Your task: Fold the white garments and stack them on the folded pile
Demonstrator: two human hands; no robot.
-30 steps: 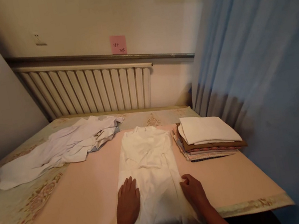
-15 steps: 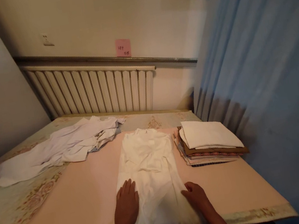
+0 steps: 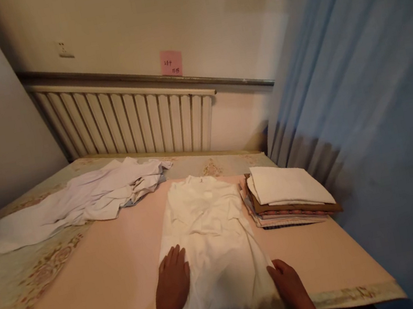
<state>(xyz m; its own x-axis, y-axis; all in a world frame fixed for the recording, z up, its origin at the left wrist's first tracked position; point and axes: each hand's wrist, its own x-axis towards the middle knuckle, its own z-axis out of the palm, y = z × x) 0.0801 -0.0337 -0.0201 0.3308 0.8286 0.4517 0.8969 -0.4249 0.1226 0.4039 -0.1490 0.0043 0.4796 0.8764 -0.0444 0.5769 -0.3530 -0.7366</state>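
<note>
A white shirt (image 3: 212, 238) lies lengthwise on the pink board (image 3: 114, 266), sleeves folded in, its hem hanging over the near edge. My left hand (image 3: 172, 284) rests flat and open on the shirt's left side near the hem. My right hand (image 3: 289, 284) has its fingers curled at the shirt's right lower edge and seems to pinch the cloth there.
A stack of folded clothes (image 3: 287, 194) with a white piece on top sits at the right of the board. A heap of unfolded white garments (image 3: 82, 200) lies at the left on the patterned table (image 3: 8, 280). Behind are a radiator (image 3: 128, 117) and blue curtain (image 3: 371, 93).
My right hand has slid outward and toward me along the shirt's right edge, spreading the lower part wider. My left hand has stayed almost in place.
</note>
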